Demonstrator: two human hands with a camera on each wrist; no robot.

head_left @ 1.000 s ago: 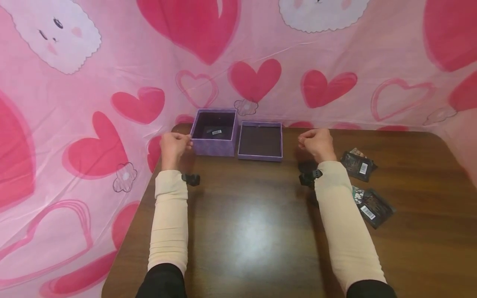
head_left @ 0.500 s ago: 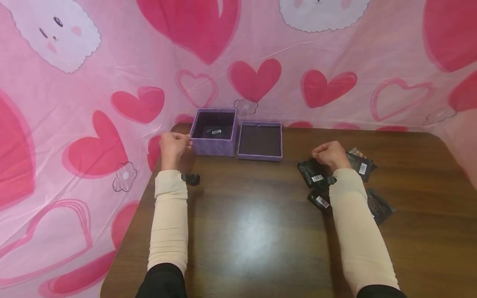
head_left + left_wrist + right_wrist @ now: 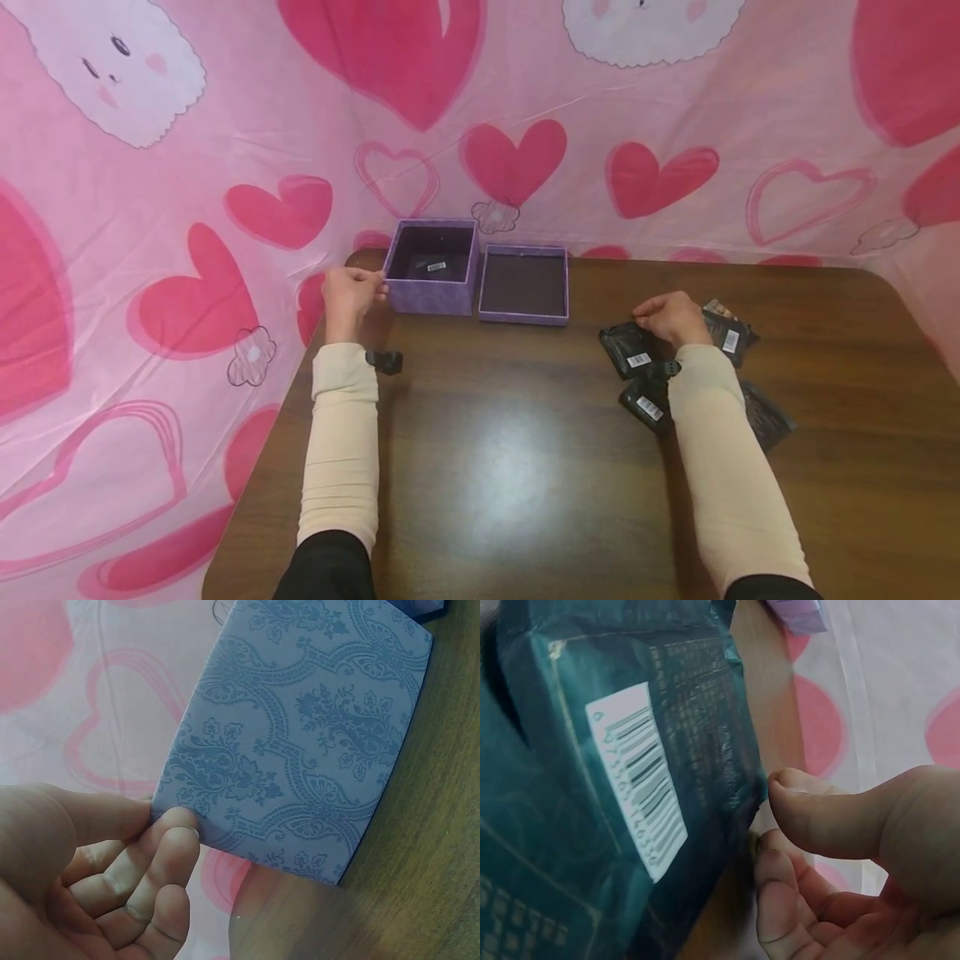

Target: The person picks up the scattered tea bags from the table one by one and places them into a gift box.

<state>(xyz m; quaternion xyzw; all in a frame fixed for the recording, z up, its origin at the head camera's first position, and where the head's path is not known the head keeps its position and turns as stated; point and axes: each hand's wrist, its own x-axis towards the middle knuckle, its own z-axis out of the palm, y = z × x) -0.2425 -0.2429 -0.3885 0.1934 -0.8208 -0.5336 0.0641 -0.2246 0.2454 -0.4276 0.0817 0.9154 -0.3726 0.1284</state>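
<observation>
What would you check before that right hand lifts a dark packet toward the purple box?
1. Right hand has a grip on a packet: cannot tell; thumb and fingertip sit at its edge.
2. Purple box open: ok.
3. Left hand steadying the box: ok, fingers touch its corner.
4. Room inside the box: ok, only one small item visible.
5. Lid out of the way: ok, beside the box.
6. Other packets free: cannot tell; the forearm covers some.
</observation>
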